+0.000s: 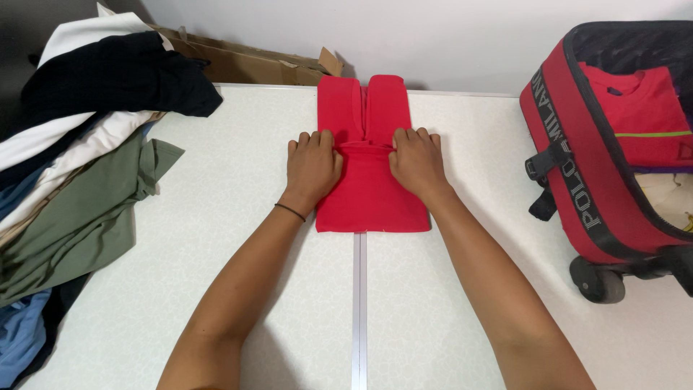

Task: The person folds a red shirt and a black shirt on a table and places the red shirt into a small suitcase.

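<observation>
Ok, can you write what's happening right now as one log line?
left hand: flat on red garment | right hand: flat on it | garment: folded, on white table | red suitcase: open, at right

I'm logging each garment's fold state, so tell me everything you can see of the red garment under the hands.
The red cloth garment lies flat on the white speckled table, straddling its metal centre seam. It looks like soft knit fabric, folded into a narrow rectangle, with two side panels meeting along a centre line at the far end. The left hand and right hand press palms down on its middle, fingers gathering a crosswise fold.
</observation>
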